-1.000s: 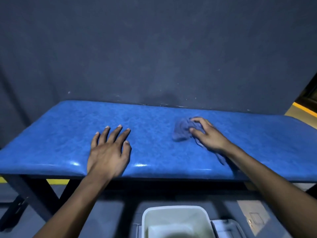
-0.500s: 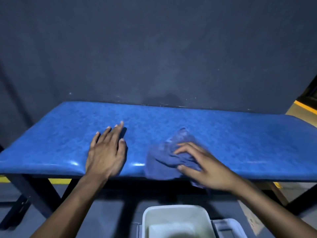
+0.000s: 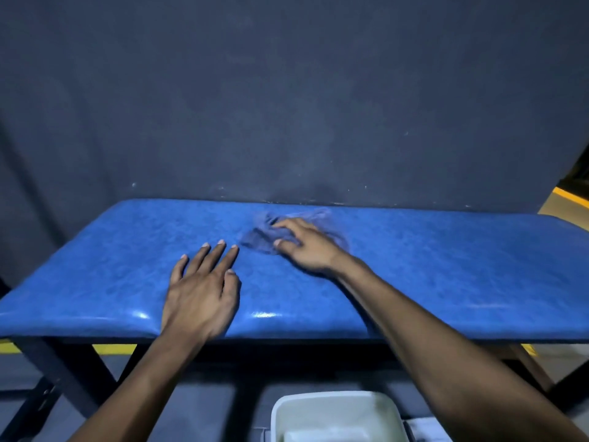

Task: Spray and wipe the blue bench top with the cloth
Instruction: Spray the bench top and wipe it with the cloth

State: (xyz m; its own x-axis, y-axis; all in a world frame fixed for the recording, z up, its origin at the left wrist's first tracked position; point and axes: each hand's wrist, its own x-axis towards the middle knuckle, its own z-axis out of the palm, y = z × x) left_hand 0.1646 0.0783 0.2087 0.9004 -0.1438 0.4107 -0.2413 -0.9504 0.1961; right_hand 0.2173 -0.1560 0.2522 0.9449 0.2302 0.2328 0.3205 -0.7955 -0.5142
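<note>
Now right hand [image 3: 307, 247] presses cloth [image 3: 259, 239] on bench top [image 3: 446, 266].

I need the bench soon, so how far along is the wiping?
Done: hard to judge; no spray bottle is in view, and the bench top shines along its near edge. In hand: the right hand presses the crumpled cloth near the back edge, mid-bench, blurred with motion. The left hand lies flat beside it. Left: probably both ends, though nothing shows for sure which parts were wiped.

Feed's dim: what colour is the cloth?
Blue cloth, duller than the bench top; head view.
</note>
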